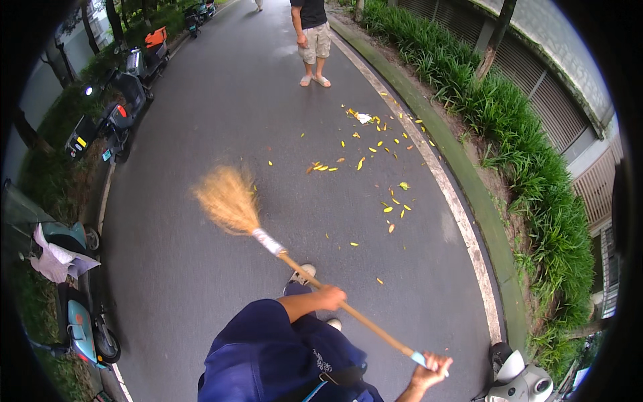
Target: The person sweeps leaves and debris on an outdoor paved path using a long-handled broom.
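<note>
A long-handled straw broom (228, 201) reaches up and left across the asphalt, its bristles blurred. Around the middle of its wooden handle, my left hand (331, 297) is closed. My right hand (436, 369) grips the handle's far end, beside a light blue band. Yellow leaves (324, 168) lie scattered to the right of the bristles, thicker towards the white edge line. Among the upper leaves is a crumpled white scrap (363, 118). Whether the bristles touch the ground cannot be told.
A person (315, 42) in shorts and sandals stands ahead on the road. Scooters (118, 115) line the left edge. A mossy kerb (464, 186) and green plants (537, 201) border the right side. Another scooter (522, 379) stands at the lower right.
</note>
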A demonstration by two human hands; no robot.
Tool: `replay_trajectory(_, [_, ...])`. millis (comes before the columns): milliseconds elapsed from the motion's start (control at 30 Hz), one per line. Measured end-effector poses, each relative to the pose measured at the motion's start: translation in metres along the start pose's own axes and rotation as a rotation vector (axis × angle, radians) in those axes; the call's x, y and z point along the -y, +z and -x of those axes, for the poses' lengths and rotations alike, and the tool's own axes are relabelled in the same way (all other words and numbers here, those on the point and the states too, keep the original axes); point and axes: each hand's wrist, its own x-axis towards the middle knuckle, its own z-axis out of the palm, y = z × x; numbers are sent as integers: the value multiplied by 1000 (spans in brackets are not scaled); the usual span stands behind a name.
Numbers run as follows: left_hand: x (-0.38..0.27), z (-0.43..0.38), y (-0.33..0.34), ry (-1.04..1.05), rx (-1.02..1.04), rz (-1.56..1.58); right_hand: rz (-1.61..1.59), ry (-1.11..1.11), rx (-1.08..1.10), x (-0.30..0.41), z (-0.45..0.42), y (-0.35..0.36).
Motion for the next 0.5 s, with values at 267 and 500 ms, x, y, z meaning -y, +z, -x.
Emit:
replay_trajectory(267, [167, 13, -90, -266, 59, -16, 210, 236, 155, -152, -45, 200])
replay_trajectory(500, [127, -118, -148, 152, 316, -24, 245, -20, -360, -99, -34, 231])
